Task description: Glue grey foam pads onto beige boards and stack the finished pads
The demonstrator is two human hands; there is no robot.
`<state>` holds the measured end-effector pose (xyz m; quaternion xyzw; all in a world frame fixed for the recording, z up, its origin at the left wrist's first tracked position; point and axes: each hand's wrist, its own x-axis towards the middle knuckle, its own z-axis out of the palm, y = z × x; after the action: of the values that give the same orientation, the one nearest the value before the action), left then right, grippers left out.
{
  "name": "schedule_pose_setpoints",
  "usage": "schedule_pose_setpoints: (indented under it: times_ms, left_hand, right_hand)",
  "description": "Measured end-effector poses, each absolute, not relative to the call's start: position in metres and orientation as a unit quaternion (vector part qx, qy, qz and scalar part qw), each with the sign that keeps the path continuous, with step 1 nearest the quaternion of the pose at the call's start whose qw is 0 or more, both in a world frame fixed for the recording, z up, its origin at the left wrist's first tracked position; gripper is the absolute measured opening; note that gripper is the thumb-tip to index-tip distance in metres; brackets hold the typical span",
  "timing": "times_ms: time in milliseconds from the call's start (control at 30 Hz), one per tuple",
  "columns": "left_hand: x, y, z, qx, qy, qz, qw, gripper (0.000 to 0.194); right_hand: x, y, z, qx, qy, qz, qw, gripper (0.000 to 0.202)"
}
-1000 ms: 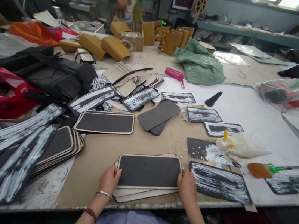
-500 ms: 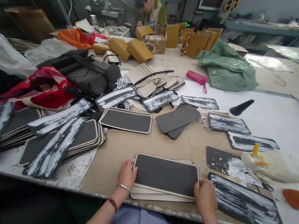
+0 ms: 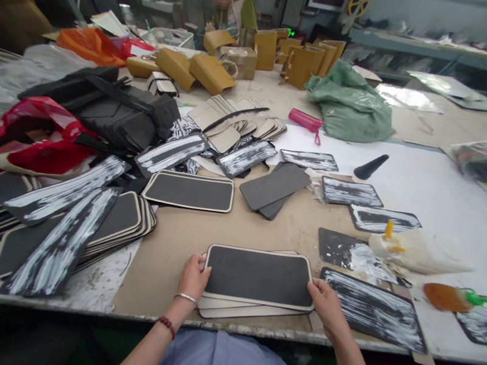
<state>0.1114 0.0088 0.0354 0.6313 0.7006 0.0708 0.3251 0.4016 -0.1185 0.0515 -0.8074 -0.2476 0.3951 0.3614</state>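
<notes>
black matte panel (image 3: 259,276), rounded rectangle, cream border, lower centre of frame, over fanned pale sheets (image 3: 246,312) | flat brown sheet (image 3: 174,270) beneath | rough white streaks on the dark piece (image 3: 374,308) at lower right | left hand (image 3: 192,278) nearly closed, pinching the panel's left edge | right hand (image 3: 328,306) likewise nearly closed, pinching its right edge

A workshop — stacked panels (image 3: 259,276) crowd the worktable (image 3: 452,209).

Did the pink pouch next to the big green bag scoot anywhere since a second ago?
No. The pink pouch still lies just left of the green bag in the picture; only the camera's view shifted.
</notes>
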Motion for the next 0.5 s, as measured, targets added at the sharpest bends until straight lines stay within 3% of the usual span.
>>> schedule_pose_setpoints:
  times_ms: [167, 400, 500]
  left_hand:
    - [0.112, 0.009, 0.037, 0.627, 0.700, 0.083, 0.332, 0.014]
    - [0.109, 0.004, 0.046, 0.633, 0.700, 0.112, 0.312, 0.014]
    - [0.110, -0.020, 0.064, 0.706, 0.632, 0.157, 0.279, 0.011]
  right_hand:
    - [0.392, -0.118, 0.065, -0.762, -0.136, 0.521, 0.360, 0.032]
    - [0.388, -0.121, 0.069, -0.780, -0.149, 0.481, 0.373, 0.034]
    - [0.386, -0.120, 0.075, -0.784, -0.130, 0.476, 0.377, 0.036]
